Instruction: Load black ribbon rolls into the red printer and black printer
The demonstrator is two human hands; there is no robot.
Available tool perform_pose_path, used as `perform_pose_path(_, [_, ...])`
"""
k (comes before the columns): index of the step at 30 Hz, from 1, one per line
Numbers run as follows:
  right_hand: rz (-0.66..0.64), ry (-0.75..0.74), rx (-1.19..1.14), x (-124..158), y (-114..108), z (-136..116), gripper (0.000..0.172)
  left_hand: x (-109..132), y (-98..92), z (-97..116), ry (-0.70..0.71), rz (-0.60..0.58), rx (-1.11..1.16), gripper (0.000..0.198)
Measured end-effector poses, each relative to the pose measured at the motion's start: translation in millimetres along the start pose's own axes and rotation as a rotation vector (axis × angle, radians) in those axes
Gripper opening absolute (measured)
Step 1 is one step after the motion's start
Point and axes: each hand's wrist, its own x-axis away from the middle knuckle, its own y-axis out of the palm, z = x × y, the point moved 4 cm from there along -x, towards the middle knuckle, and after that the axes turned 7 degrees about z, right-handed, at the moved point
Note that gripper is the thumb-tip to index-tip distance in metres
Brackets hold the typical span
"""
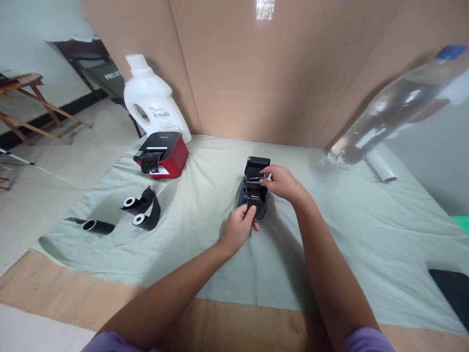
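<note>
In the middle of the cloth stands a small dark printer (242, 193) with its lid (258, 164) tipped up at the far end. A glossy black paper roll (255, 178) sits by the open lid, and its strip runs toward me over the printer's front. My left hand (239, 226) grips the near end, thumb on top of the strip and fingers underneath. From the right, my right hand (281, 183) pinches the roll's right end between thumb and fingers. What the fingertips cover there is hidden.
At left are a red-and-black label printer (176, 159) with black paper hanging out, a white jug (156, 100) and several black paper rolls (98, 227). A large water bottle (388, 110) leans at right beside a white tube (381, 167). Cardboard (256, 73) stands behind; a dark flat object (452, 293) lies near right.
</note>
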Motion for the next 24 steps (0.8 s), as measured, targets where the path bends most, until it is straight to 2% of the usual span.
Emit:
perform_pose_path(5, [-0.003, 0.036, 0.066, 2.4, 12.2, -1.5, 0.032, -0.5, 0.5, -0.9, 0.012, -0.016, -0.021, 0.041])
perform_pose_path(8, [-0.022, 0.043, 0.101, 3.9, 18.9, -3.2, 0.028, -0.9, 0.3, -1.5, 0.021, -0.018, -0.031, 0.038])
perform_pose_path(14, [0.001, 0.036, 0.102, 5.3, 19.2, -9.4, 0.034, -4.5, 1.2, -2.7, -0.025, -0.094, -0.033, 0.036])
perform_pose_path(18, [-0.016, 0.059, 0.149, 3.7, 23.6, -11.1, 0.016, -6.3, 0.6, -3.8, -0.015, -0.105, -0.039, 0.036])
perform_pose_path(24, [0.055, 0.169, 0.211, 3.3, 26.2, -8.7, 0.012, -5.6, 1.5, -5.3, -0.018, -0.096, -0.061, 0.037])
